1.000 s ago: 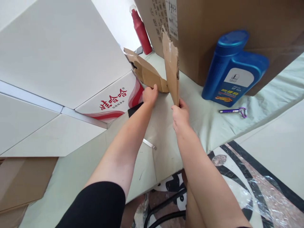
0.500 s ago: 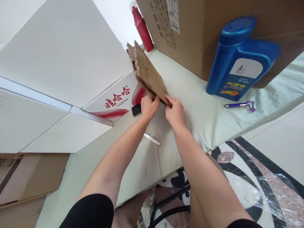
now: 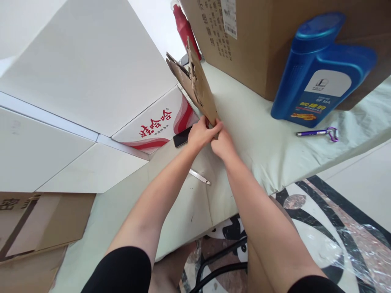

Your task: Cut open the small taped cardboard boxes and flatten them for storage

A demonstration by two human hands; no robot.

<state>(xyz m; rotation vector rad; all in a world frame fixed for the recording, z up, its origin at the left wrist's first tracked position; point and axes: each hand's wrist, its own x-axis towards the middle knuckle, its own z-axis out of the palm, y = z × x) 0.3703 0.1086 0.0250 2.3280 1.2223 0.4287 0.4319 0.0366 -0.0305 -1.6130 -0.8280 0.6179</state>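
A folded piece of brown cardboard (image 3: 203, 87) stands tilted up from the light green covered table, its torn, ragged edges spread apart at the top. Its near lower end is gripped by my left hand (image 3: 201, 133) and my right hand (image 3: 222, 143), which are close together and touching, the left thumb reaching across toward the right fingers. Just left of my left hand lies a black phone (image 3: 181, 139), partly covered by the hand. Below my wrists rests a slim white utility knife (image 3: 200, 176), one end hidden behind my left forearm.
White boxes (image 3: 100, 69) with red lettering stand at left. A large carton (image 3: 244, 53), a blue oil jug (image 3: 320, 77) and a red bottle (image 3: 185, 25) are at the back. A purple pen-like tool (image 3: 314, 133) lies at right. Flattened cardboard (image 3: 64, 224) is at lower left.
My hands have come together at the cardboard's lower end. The cardboard has turned more edge-on, and its torn top layers have opened apart. The view has shifted slightly.
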